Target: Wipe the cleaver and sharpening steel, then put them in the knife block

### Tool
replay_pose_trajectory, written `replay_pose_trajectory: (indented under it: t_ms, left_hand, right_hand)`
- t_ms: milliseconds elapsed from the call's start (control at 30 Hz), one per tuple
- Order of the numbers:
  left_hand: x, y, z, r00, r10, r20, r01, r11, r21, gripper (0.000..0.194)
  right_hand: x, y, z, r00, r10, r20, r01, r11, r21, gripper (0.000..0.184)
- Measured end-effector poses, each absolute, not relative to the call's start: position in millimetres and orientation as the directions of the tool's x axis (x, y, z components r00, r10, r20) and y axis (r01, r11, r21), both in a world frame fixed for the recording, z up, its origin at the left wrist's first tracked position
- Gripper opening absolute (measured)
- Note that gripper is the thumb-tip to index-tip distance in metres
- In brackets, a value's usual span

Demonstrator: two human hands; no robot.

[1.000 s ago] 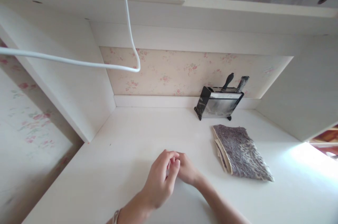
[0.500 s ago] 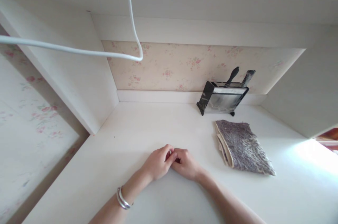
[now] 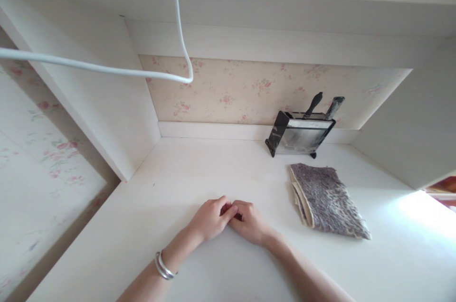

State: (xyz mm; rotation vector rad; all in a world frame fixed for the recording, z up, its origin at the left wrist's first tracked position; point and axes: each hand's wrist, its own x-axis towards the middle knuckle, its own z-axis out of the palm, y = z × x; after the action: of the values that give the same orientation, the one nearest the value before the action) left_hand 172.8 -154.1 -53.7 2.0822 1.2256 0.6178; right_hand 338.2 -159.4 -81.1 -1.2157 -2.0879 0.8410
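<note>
Folded cloth point(image 3: 326, 200) on counter point(image 3: 199, 164), in front of black-framed holder point(image 3: 302, 138). Left hand point(image 3: 211, 219), right hand point(image 3: 249, 222) touching, left of holder and farther forward; both curled, can't tell if either grip is closed. Right forearm point(image 3: 299, 261) swinging wide could drag cloth; knock could tip holder.

Folded towel point(image 3: 331, 202), grey-brown and shaggy, with paler patches toward the lower right and cream edges of stacked layers showing along the left side; lying flat and slightly askew on the white counter point(image 3: 89, 250). Just behind, near the back of the counter, a knife holder point(image 3: 302, 138) with black ends and a smudged see-through front, upright on small feet, two dark handles point(image 3: 313, 105) slanting up from the top.
</note>
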Motion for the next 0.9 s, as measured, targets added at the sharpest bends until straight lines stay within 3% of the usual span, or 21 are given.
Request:
replay_pose_trajectory:
  t_ms: [900]
  left_hand:
    - [170.5,-150.9,-53.7,0.400,0.917,-0.006,0.517,-0.221,0.827,0.037]
  right_hand:
    - [336.3,-159.5,-85.5,-0.371,0.895,0.245,0.481,0.412,-0.774,0.009]
